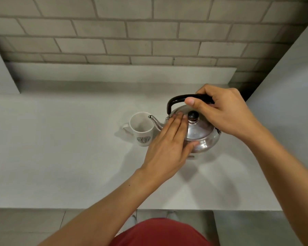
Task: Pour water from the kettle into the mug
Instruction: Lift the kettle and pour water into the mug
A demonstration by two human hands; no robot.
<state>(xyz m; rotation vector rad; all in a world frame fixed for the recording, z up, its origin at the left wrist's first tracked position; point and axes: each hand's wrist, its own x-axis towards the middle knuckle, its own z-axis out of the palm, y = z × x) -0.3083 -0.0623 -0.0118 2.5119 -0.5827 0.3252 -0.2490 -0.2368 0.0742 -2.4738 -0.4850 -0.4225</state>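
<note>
- The right hand (226, 112) has its fingers (205, 91) wrapped over the kettle's black handle (174, 100), thumb pressed along the near side, clamped shut on it.
- The left hand (167, 144) lies flat, fingers together and straight, resting on the lid (197, 128) beside the black knob (193, 115); its thumb touches the kettle's side. It steadies rather than grips.
- The kettle (204, 141) is polished steel: stiff, smooth and likely slippery on the body, so the arched handle is the sound place to hold it. How much water it carries cannot be told; if full, it will feel heavy and tip forward at the wrist.
- The lid looks loose-fitting, so a hand on it seems wise during the tilt; the metal may be hot.
- The kettle's base sits at, or just above, the surface (60, 157), right of centre, toward the back edge.
- The spout (154, 120) reaches over the rim of the white mug (142, 130), which stands upright just left of the kettle and looks empty; no water shows.
- The mug is ceramic, fragile, and light enough to be knocked by the spout.
</note>
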